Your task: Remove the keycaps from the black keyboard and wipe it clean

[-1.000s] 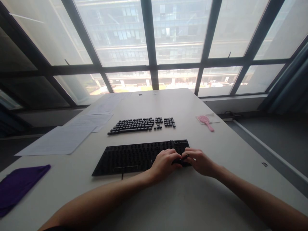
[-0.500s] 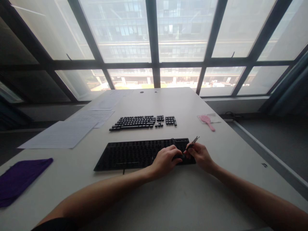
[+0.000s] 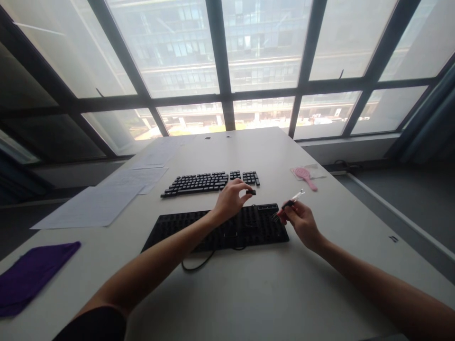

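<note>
A black keyboard base lies across the white table, its keycaps off over the part that shows. Behind it, loose black keycaps are laid out in keyboard order. My left hand is raised between the two and pinches a small black keycap between thumb and fingers. Over the right end of the base, my right hand grips a small tool with a dark middle and thin wire prongs pointing down to the left. Part of the keycap rows is hidden behind my left hand.
White paper sheets lie at the left, with a folded purple cloth nearer me. A pink brush-like item rests on clear plastic at the right. A cable loops in front of the base. Near the right edge is a small dark piece.
My left hand has lifted off the base and moved away from me with the keycap. My right hand has risen slightly with the tool. More cable shows in front of the base.
</note>
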{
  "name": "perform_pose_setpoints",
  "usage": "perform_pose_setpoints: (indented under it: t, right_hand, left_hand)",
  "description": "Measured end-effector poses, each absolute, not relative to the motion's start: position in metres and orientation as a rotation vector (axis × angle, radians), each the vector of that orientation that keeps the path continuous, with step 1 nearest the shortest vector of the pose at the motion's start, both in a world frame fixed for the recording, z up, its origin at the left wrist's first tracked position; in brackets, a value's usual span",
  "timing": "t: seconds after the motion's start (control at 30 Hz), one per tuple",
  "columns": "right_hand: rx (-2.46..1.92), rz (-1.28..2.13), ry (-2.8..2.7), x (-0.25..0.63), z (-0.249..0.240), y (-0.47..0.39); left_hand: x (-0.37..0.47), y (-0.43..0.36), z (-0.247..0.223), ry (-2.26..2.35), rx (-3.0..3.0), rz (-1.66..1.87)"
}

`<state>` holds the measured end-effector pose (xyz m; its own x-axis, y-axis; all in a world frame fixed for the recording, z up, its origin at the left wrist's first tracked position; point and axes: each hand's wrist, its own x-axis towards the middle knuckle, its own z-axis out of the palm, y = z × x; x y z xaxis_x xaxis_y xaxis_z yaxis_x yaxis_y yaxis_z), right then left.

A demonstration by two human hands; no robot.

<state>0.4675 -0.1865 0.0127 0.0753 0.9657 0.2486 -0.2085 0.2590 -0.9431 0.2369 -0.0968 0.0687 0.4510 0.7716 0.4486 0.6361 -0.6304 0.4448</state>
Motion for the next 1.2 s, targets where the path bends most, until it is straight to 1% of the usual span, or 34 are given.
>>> perform_pose_setpoints:
  t: [0.1, 0.2, 0.4, 0.73, 0.87, 0.97, 1.07, 1.2]
  right_hand:
    - [-0.888, 1.101, -1.151, 0.466, 0.013, -0.188]
    - [-0.890, 1.100, -1.148, 0.467, 0.014, -0.187]
    - [-0.889, 1.125, -1.151, 0.473, 0.018, -0.185]
    - [-0.888, 1.119, -1.161, 0.477, 0.026, -0.185]
    - [-0.968, 1.059, -1.360, 0.484, 0.031, -0.188]
    - [-1.029, 1.042, -1.570, 0.487, 0.033, -0.191]
    - [-1.059, 1.020, -1.666, 0.486, 0.032, -0.194]
    - [-1.076, 1.031, -1.762, 0.483, 0.032, -0.196]
  left_hand:
    - [0.243, -0.049, 0.059, 1.423, 2.539, 0.743]
    - [0.249, -0.025, 0.046, 1.475, 2.574, 0.673]
    - [0.249, -0.018, 0.036, 1.516, 2.617, 0.627]
    - [0.248, -0.014, 0.038, 1.542, 2.620, 0.626]
    - [0.255, -0.045, 0.052, 1.442, 2.680, 0.691]
    - [0.263, -0.097, 0.057, 1.183, 2.728, 0.695]
    - [0.272, -0.149, 0.051, 0.963, 2.672, 0.597]
    - [0.277, -0.180, 0.036, 0.928, 2.677, 0.535]
